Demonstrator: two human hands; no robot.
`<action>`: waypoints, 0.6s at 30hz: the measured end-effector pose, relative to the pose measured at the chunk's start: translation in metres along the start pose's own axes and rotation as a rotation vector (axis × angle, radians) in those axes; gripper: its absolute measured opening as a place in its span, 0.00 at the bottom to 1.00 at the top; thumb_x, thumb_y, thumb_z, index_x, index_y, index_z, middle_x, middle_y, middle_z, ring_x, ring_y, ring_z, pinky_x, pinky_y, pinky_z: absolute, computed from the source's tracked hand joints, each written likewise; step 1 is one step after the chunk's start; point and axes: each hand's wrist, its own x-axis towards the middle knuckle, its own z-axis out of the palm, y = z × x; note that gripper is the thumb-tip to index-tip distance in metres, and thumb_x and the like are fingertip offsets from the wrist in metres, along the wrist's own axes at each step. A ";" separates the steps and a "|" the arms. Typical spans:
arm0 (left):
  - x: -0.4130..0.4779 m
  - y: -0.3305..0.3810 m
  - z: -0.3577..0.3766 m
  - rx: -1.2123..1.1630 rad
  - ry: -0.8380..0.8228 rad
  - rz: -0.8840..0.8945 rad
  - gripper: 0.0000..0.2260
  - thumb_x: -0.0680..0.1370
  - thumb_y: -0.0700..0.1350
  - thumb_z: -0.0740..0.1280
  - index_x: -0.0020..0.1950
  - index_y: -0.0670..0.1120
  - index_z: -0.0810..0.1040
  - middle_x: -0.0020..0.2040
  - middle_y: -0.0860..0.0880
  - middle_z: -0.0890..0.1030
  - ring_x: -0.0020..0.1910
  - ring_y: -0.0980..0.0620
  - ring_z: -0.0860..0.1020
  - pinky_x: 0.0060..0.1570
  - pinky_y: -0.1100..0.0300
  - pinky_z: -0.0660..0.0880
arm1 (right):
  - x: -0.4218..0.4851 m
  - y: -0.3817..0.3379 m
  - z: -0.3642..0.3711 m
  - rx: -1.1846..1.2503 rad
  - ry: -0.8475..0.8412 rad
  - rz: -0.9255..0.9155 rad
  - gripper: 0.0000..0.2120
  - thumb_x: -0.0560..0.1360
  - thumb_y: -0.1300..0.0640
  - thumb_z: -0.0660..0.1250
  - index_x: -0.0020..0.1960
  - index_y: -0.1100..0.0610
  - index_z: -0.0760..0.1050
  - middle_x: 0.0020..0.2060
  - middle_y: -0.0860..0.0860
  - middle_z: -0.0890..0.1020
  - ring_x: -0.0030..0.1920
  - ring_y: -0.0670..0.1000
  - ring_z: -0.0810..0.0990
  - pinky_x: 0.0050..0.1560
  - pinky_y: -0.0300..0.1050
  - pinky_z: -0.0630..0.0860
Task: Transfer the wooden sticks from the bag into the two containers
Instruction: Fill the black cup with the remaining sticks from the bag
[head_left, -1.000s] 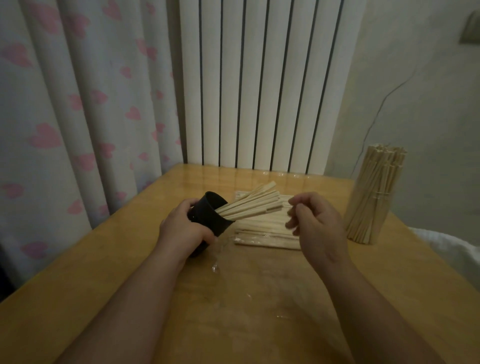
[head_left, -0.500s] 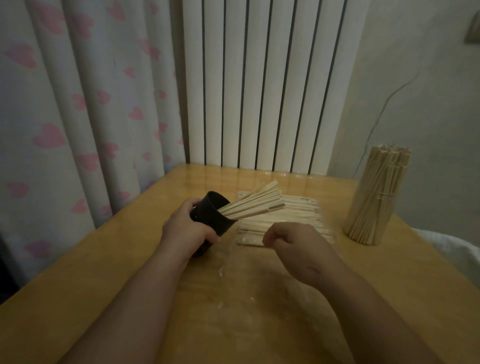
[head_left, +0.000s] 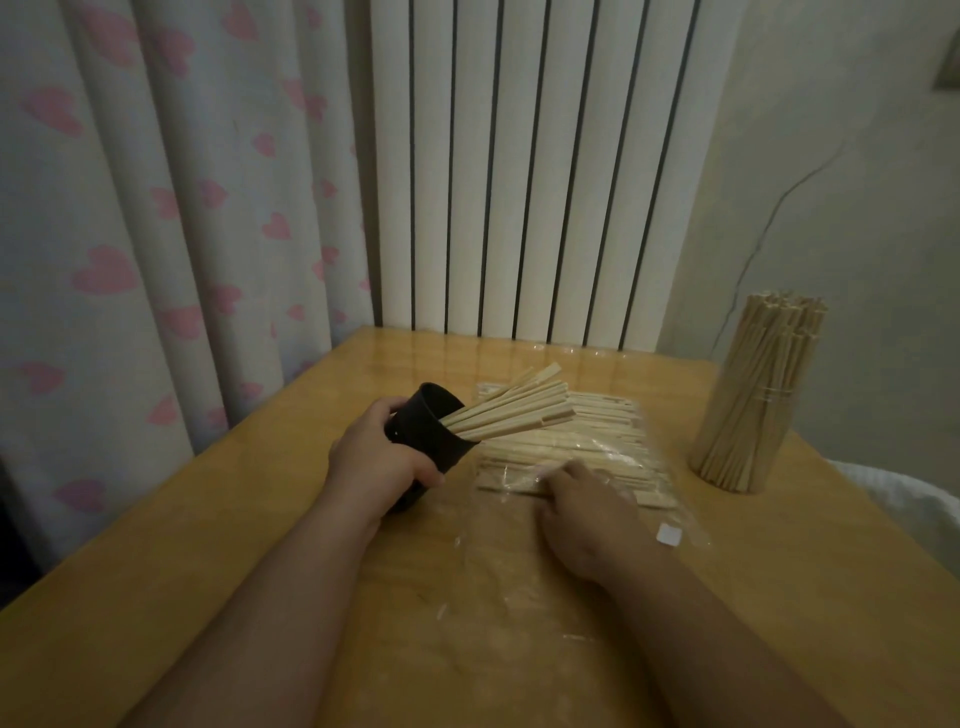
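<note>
Bagged sticks (head_left: 597, 441) under right hand (head_left: 587, 514); left hand (head_left: 379, 457) grips cup (head_left: 423, 434)

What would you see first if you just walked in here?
The black cup tilted in the left hand at the middle of the table, wooden sticks fanning out of it. Then the tall bundle standing at the right, and the right hand touching the bagged sticks between them.

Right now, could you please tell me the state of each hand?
Left hand: grips the tilted black cup.
Right hand: on the sticks in the bag; grip cannot be told.
</note>
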 end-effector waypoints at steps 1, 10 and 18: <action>0.000 0.000 0.000 -0.002 0.001 -0.001 0.36 0.60 0.32 0.77 0.61 0.60 0.74 0.59 0.51 0.78 0.55 0.45 0.76 0.42 0.53 0.75 | 0.001 0.000 0.001 -0.003 0.007 0.003 0.19 0.83 0.47 0.53 0.72 0.48 0.68 0.68 0.49 0.70 0.70 0.56 0.66 0.68 0.55 0.62; -0.001 0.001 0.000 0.006 0.006 -0.003 0.35 0.61 0.32 0.77 0.60 0.61 0.73 0.60 0.51 0.77 0.56 0.44 0.75 0.46 0.50 0.77 | 0.004 0.002 0.004 -0.014 0.028 0.001 0.19 0.82 0.47 0.53 0.72 0.48 0.69 0.69 0.50 0.68 0.70 0.57 0.64 0.68 0.59 0.61; -0.001 0.001 -0.001 0.034 0.018 -0.002 0.36 0.61 0.33 0.78 0.61 0.61 0.73 0.60 0.51 0.77 0.58 0.44 0.75 0.55 0.43 0.78 | 0.004 0.000 0.004 0.030 0.066 0.011 0.16 0.82 0.47 0.56 0.66 0.47 0.74 0.63 0.49 0.72 0.67 0.56 0.66 0.67 0.58 0.63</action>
